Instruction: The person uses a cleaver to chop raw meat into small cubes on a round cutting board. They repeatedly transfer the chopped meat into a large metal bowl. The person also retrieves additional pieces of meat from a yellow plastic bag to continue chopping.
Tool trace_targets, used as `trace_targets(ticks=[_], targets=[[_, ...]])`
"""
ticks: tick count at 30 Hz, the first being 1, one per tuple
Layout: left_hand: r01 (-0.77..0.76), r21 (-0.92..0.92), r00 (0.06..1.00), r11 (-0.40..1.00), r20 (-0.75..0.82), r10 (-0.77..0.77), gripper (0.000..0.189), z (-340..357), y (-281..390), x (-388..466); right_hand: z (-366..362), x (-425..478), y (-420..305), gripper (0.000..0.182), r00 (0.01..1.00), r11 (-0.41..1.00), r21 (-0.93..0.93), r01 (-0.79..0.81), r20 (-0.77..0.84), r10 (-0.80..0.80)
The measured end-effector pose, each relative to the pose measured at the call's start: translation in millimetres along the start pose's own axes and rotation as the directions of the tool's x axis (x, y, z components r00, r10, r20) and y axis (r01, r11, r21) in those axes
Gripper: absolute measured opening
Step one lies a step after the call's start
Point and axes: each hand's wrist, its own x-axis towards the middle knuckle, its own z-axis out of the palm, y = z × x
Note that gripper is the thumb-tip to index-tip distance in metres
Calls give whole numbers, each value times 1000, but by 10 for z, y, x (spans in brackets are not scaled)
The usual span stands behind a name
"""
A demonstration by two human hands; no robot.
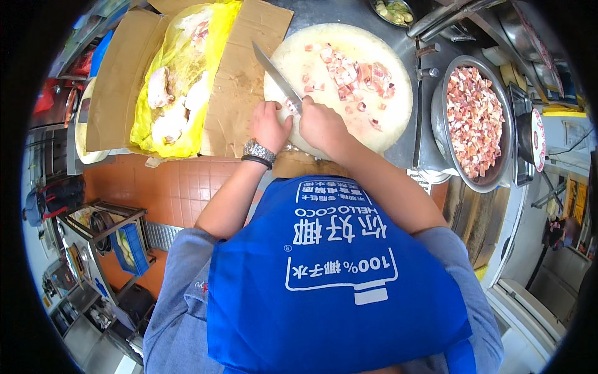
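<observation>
My right hand [322, 124] grips the handle of a long-bladed knife [276, 72], whose blade slants away to the upper left over the edge of a round, pale chopping board [299, 51]. Small bits of meat [290, 104] lie against the blade near its handle end. Close beside them, my left hand [271, 124] is at the board's left edge, fingers curled and thumb apart; whether anything is under its fingers is hidden. Diced raw meat [343, 72] is heaped on the far middle of the board, with a larger cut piece [379, 77] at its right and loose cubes scattered around.
Left of the board, an open cardboard box [119, 79] lined with a yellow plastic bag [217, 42] holds raw poultry pieces [161, 89]. At right stands a metal bowl [439, 117] full of diced meat [474, 121]. A small bowl of cut vegetables [394, 12] sits at the back.
</observation>
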Motion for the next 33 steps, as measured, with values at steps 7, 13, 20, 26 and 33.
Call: trace_targets(ticks=[7,13,20,26,33], targets=[[-168,16,984,986,57,167,22,40,43,152,-416,146,426,28,999,989,149,24,-24,-21],[-83,-175,991,981,-114,64,20,-339,390,545,-305,-429,605,27,994,979,185,82,62,-95],[-139,-334,973,932,128,191,23,-296,1235,1435,-503,-568,978,25,984,974,150,-172,-12,175],[-372,175,826,912,511,238,39,719,1705,1785,-271,-754,863,40,975,977,122,-176,-115,190],[-609,336,673,718,699,243,65,1064,1527,1816,-235,-704,848,25,979,993,64,-96,-173,106]])
